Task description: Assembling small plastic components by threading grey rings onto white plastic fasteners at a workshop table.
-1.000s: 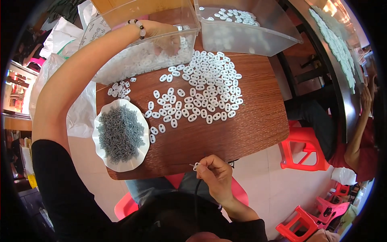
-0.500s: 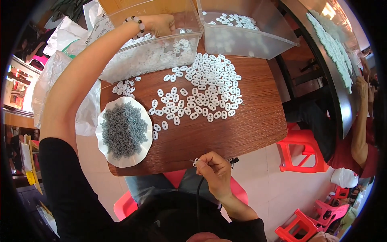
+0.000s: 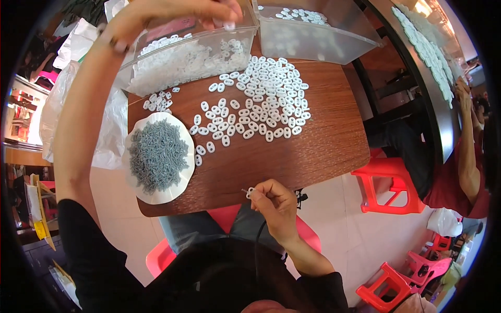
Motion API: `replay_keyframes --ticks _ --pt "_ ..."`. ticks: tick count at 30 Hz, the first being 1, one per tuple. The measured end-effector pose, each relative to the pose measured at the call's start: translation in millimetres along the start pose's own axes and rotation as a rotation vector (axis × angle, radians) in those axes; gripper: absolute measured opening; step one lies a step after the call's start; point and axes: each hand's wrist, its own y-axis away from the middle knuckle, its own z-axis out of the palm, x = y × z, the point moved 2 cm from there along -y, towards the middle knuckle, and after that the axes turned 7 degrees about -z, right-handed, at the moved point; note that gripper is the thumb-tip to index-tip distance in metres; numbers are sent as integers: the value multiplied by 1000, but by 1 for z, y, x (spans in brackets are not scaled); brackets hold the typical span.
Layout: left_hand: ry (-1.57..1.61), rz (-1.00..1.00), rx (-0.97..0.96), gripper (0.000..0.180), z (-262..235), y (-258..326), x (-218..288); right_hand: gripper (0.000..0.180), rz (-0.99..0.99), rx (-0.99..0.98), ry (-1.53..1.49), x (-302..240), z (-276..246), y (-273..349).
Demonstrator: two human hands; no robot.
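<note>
1. The brown wooden table [image 3: 313,151] spreads out ahead of both your hands; its near edge runs just under your right hand, and your left arm reaches across its far left corner.
2. Two clear plastic bins stand at the table's far edge. The left bin [image 3: 182,60], heaped with small white oval pieces, lies directly under your left hand. The right bin [image 3: 318,31], holding only a thin scatter of the same pieces, sits just to the right of that hand.
3. A crumpled white plastic bag [image 3: 112,122] hangs off the table's left side, below your left forearm.
4. The white paper plate [image 3: 156,156] with a heap of small grey pins lies well to the left of your right hand and slightly ahead of it, overhanging the table's near left corner.
5. The loose spread of white oval pieces [image 3: 261,101] covers the table between your two hands, closer to the left bin than to your right hand. A smaller cluster [image 3: 156,100] lies just beyond the plate.
6. Your left hand [image 3: 195,10] hovers over the left bin's far rim, fingers curled downward and pinched on one white piece [image 3: 228,24] at the fingertips.
7. Your right hand [image 3: 276,203] rests at the table's near edge, clenched loosely, with thumb and forefinger gripping a single white oval piece [image 3: 250,192] that has a thin pin sticking out to the left of it.
</note>
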Motion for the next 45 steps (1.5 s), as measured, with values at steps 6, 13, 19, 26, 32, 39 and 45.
replay_keyframes --ticks 6,13,19,26,32,39,45 --pt "-53 184 -339 16 137 46 -36 11 -92 92 -55 4 -4 -2" --pt "-134 146 -165 11 208 66 -67 12 -108 97 -72 10 -3 -1" --pt "-207 321 194 24 224 78 -71 14 -95 100 -76 10 -6 -1" --pt "-111 275 205 25 201 78 -77 12 -107 127 -159 14 -6 -6" --pt "43 117 78 38 193 79 -85 13 -91 111 -171 12 -6 -6" --pt "149 62 136 30 182 86 -88 13 -67 103 -190 12 -7 -6" --pt "172 64 316 19 171 85 -97 13 -56 103 -192 10 -7 -6"
